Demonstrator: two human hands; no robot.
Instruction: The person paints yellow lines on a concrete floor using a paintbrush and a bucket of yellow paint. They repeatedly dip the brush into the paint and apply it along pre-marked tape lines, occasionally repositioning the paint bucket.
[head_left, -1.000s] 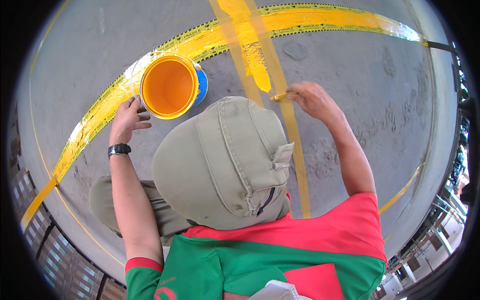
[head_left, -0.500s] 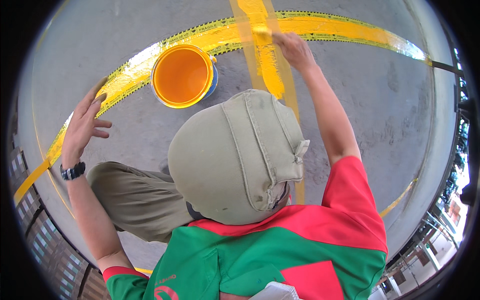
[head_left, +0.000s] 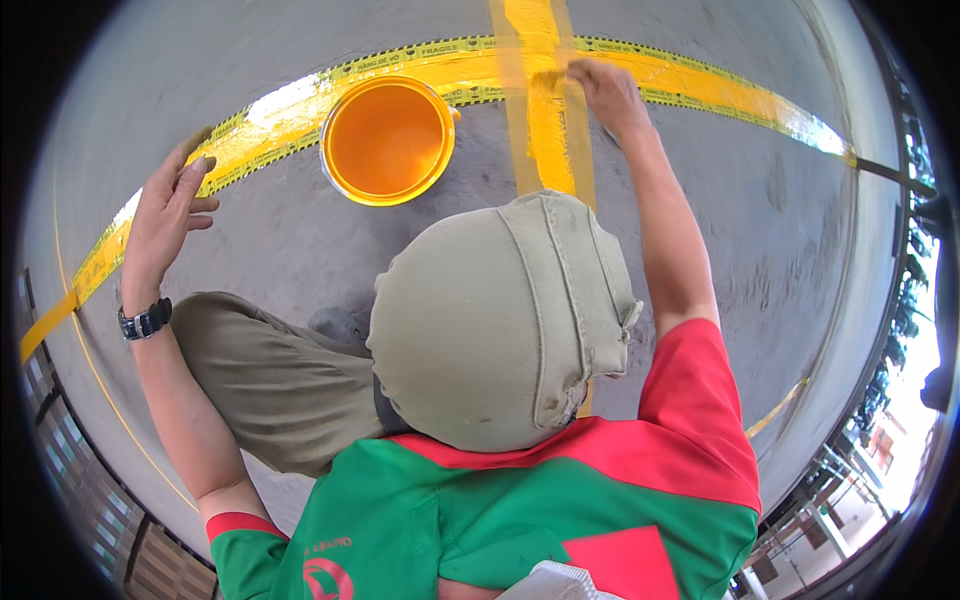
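Observation:
My right hand (head_left: 612,98) is closed round a paintbrush (head_left: 548,81), whose handle is mostly hidden by the fingers. Its yellow-coated bristles lie over the spot where two yellow painted stripes cross. My left hand (head_left: 168,215), with a dark watch on the wrist, is held out at the left with fingers apart and nothing in it; dark smudges mark the fingertips. Between the hands an open paint bucket (head_left: 388,140), yellow-orange inside, stands by the wide stripe (head_left: 455,70). The short stripe (head_left: 548,150) runs from the crossing toward me.
Printed yellow tape (head_left: 390,62) edges the wide stripe, and tan tape (head_left: 585,165) borders the short one. My bent knee (head_left: 500,320) in olive trousers fills the middle of the grey floor (head_left: 730,200). Stacked pallets (head_left: 100,490) stand at the lower left.
The view has shifted, so the bucket and stripes sit farther right. The brush stays at the crossing and its bristles now look darker. My left hand remains spread in the air.

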